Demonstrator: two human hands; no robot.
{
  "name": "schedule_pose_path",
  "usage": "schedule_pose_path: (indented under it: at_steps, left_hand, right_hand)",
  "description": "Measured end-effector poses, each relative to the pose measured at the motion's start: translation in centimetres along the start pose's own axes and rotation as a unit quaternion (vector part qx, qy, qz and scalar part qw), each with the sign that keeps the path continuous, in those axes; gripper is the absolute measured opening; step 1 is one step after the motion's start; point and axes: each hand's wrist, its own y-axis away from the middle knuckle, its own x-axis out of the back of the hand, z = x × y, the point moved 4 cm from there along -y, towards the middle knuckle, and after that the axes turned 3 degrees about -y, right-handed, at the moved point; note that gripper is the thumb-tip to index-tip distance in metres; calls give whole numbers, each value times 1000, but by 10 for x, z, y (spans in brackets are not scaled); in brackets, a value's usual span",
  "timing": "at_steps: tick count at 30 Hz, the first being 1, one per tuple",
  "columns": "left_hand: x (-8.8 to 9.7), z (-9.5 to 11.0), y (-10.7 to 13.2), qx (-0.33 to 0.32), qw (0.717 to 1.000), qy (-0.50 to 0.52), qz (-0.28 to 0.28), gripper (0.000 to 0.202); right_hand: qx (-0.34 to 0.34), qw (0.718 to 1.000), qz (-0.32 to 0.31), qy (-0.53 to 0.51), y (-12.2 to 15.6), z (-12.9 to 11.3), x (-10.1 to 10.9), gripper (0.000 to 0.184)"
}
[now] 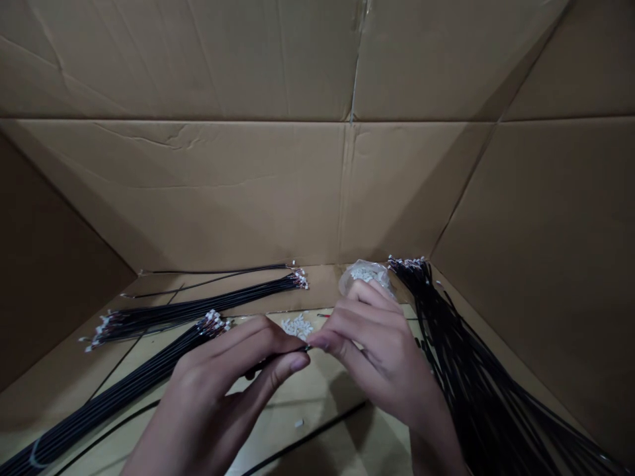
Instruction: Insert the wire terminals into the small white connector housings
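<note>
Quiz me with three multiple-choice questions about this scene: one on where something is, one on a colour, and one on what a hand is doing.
1. Where is the clear plastic bag of white connectors?
A. Up on a cardboard wall
B. Just beyond the right hand
C. On top of a wire bundle

2. What colour are the bundled wires?
A. Black
B. Yellow
C. Blue

3. What is the left hand doing?
A. Lying flat
B. Gripping the bag
C. Pinching a thin black wire

Answers:
1. B: the bag sits on the cardboard floor, past the right hand's fingers.
2. A: the long wires are black, with small white connectors at their ends.
3. C: the thumb and fingers close on the wire.
</note>
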Motion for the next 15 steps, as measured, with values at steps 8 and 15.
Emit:
schedule_pose_path:
  at_steps: [8, 15]
  left_hand:
    - [11, -22, 17, 109, 994, -29, 8, 17]
    - [27, -26, 12, 117, 982, -76, 124, 17]
  right_hand:
    - [-209, 971, -107, -37, 4, 54, -24, 48]
    - [-353, 874, -330, 51, 42, 131, -119, 18]
